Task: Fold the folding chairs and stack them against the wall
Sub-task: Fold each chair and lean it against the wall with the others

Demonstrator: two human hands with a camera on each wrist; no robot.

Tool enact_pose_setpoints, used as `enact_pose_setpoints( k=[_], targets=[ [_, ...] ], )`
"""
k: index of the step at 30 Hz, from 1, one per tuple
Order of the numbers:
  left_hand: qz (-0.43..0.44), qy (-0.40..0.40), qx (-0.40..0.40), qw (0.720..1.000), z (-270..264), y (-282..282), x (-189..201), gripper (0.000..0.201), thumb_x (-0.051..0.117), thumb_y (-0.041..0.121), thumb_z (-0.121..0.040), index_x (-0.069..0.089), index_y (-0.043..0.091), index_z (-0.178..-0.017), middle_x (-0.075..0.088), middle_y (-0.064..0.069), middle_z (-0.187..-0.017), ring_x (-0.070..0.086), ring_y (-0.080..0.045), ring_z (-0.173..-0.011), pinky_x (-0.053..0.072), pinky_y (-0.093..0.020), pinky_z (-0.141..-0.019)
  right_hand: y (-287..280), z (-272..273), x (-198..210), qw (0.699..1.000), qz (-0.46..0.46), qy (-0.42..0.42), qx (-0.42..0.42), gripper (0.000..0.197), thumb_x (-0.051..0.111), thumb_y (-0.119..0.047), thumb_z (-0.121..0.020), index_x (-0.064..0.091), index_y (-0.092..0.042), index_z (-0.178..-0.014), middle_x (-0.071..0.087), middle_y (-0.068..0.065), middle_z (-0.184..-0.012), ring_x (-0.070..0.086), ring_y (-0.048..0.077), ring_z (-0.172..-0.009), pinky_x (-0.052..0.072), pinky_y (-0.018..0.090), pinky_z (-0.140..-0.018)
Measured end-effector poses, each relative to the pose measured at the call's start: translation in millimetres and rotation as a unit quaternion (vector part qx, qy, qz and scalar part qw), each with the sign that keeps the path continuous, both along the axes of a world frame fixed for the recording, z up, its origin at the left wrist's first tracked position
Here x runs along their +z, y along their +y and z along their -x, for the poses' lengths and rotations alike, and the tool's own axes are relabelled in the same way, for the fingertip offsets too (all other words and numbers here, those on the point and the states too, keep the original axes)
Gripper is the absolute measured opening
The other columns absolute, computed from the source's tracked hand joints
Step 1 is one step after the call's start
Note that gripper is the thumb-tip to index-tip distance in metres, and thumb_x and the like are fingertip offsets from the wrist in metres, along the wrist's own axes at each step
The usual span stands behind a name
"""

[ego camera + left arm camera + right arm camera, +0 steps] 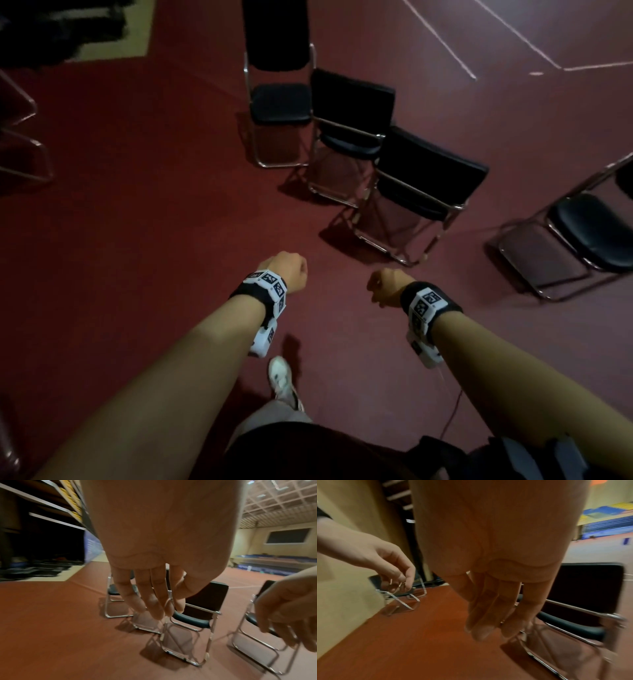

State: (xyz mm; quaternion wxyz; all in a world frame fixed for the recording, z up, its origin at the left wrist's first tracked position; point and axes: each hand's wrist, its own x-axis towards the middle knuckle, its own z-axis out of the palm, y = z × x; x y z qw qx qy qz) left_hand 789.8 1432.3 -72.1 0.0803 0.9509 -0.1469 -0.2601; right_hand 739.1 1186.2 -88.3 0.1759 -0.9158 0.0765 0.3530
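Note:
Several black folding chairs with chrome frames stand unfolded on the red floor ahead. The nearest chair [421, 192] [200, 609] [583, 601] has its back toward me; a second chair [349, 126] and a third chair [277, 92] stand beyond it in a row. Another chair [589, 229] stands at the right. My left hand [287, 269] [150, 596] and right hand [385, 284] [491, 614] hang empty in front of me, short of the nearest chair, fingers loose and pointing down. Neither touches anything.
More chrome chair frames [24, 147] show at the far left edge. A tan floor strip with dark objects [68, 31] lies at the back left. White lines [513, 37] cross the floor at the back right. My white shoe [281, 377] steps forward.

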Motion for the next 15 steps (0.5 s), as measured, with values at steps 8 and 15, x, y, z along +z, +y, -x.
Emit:
enact_pose_setpoints(
  k=[8,15],
  targets=[
    [0.024,-0.001,-0.108,0.994,-151,-106,-13,0.025,0.050,0.025,-0.089,0.070,0.034,-0.100,0.071,0.003,-0.111,0.068,-0.026,-0.100,0.056,-0.036,-0.087,-94,-74,-10,0.991,0.063,0.010,-0.117,0.031,0.047,-0.024,-0.092,0.069,-0.011,-0.109,0.074,0.010,-0.104,0.071,0.030,-0.093,0.059,0.042,-0.086],
    [0.045,-0.023,-0.188,0.981,-264,-211,-25,0.032,0.053,0.025,-0.088,0.063,0.028,-0.119,0.060,-0.003,-0.125,0.060,-0.028,-0.114,0.051,-0.041,-0.096,-165,-126,-19,0.978,0.061,0.002,-0.199,0.037,0.040,-0.031,-0.089,0.069,-0.019,-0.109,0.073,0.006,-0.106,0.067,0.029,-0.097,0.056,0.042,-0.088]
  ],
)
